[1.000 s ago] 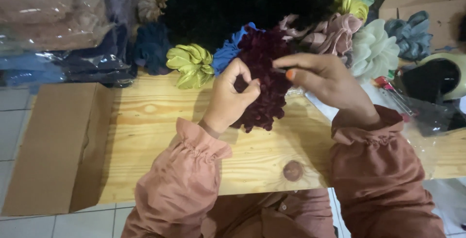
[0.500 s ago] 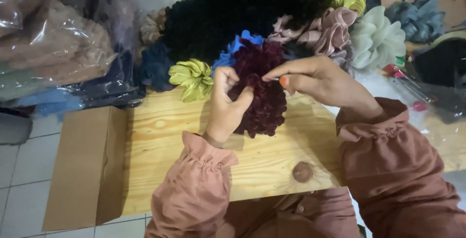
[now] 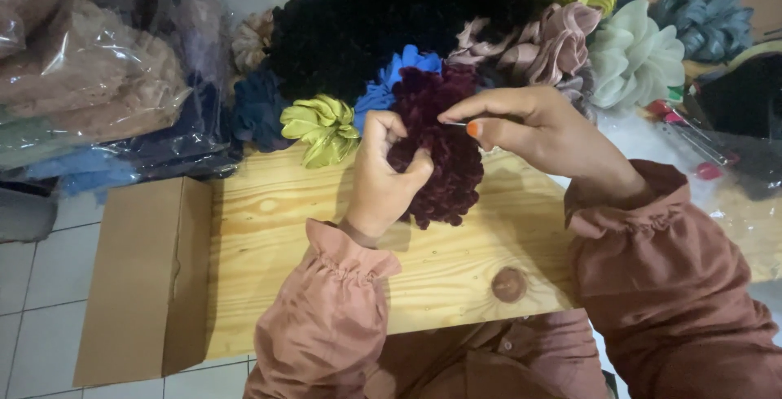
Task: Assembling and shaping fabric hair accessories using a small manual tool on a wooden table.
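Observation:
A dark maroon velvet scrunchie lies over a pale wooden board. My left hand grips its left side, fingers curled into the folds. My right hand pinches a thin needle against the scrunchie's top right, thumb and forefinger closed on it. Both wrists wear gathered rust-pink sleeves.
Behind the board lie heaped scrunchies: lime green, blue, black, dusty pink, pale mint, grey-blue. Plastic bags of fabric sit at left, a flat cardboard piece on the tiled floor.
The view has shifted slightly. My right hand has drawn a little to the right along the scrunchie's top; my left hand keeps its grip.

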